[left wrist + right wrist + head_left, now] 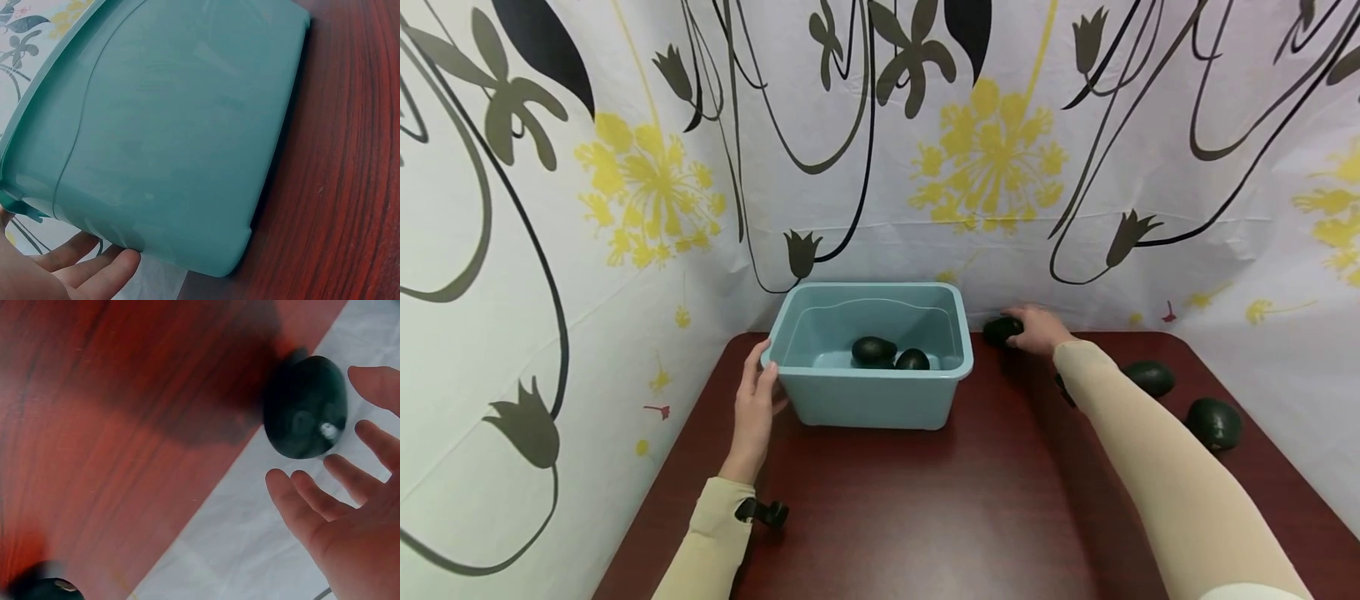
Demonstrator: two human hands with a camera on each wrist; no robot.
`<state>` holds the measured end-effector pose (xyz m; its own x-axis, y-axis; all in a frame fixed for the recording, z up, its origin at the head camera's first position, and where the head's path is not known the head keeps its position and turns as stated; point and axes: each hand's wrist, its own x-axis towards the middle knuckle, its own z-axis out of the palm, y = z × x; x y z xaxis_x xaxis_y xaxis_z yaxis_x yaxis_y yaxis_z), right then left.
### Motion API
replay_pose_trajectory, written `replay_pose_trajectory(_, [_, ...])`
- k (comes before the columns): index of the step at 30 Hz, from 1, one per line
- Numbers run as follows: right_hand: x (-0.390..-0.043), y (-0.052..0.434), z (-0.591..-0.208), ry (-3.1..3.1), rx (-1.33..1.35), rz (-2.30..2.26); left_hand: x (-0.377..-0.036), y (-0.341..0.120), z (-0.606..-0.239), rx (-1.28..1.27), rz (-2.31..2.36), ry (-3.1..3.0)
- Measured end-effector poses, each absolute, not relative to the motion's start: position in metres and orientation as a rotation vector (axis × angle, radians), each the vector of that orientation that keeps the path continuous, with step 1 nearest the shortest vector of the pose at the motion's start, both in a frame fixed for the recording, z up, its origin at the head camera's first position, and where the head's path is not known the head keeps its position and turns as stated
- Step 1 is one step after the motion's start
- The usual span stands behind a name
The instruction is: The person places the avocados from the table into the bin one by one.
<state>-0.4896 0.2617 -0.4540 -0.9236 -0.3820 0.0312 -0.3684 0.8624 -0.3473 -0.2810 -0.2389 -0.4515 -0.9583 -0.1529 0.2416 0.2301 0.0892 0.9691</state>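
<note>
A light blue plastic bin (872,400) stands on the table with two dark green avocados (874,350) inside. At its left front corner my left hand (754,408) holds the rim. In the left wrist view, several fingers (109,272) lie along the bin's side below the rim. My right hand (1039,330) is beside a dark avocado (998,331) at the table's back edge, right of the bin. The right wrist view has this avocado (306,409) in front of spread fingers (290,500), not wrapped round it.
Two more avocados lie to the right, one (1150,378) partly behind the right forearm and a larger one (1213,423) nearer the table's right edge. A patterned white cloth (865,200) hangs behind and beside the dark red table (925,500).
</note>
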Motion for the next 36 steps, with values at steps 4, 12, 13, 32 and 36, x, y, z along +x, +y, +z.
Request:
replay_pose_trajectory(4, [-0.488, 0.262, -0.459, 2.997, -0.563, -0.551, -0.280, -0.239, -0.451, -0.077, -1.944, -2.093])
replay_pose_trajectory(12, [-0.486, 0.257, -0.462, 3.062, -0.541, -0.549, -0.281, -0.238, -0.450, -0.066, -1.933, -2.096])
replay_pose_trajectory(13, [-0.486, 0.256, -0.464, 3.072, -0.543, -0.542, -0.281, -0.238, -0.450, -0.066, -1.934, -2.097])
replay_pose_trajectory(32, [-0.477, 0.237, -0.482, 3.160, -0.545, -0.550, -0.281, -0.238, -0.453, -0.067, -1.918, -2.111])
replay_pose_trajectory(36, [-0.476, 0.236, -0.488, 3.184, -0.548, -0.552, -0.281, -0.238, -0.453, -0.083, -1.914, -2.101])
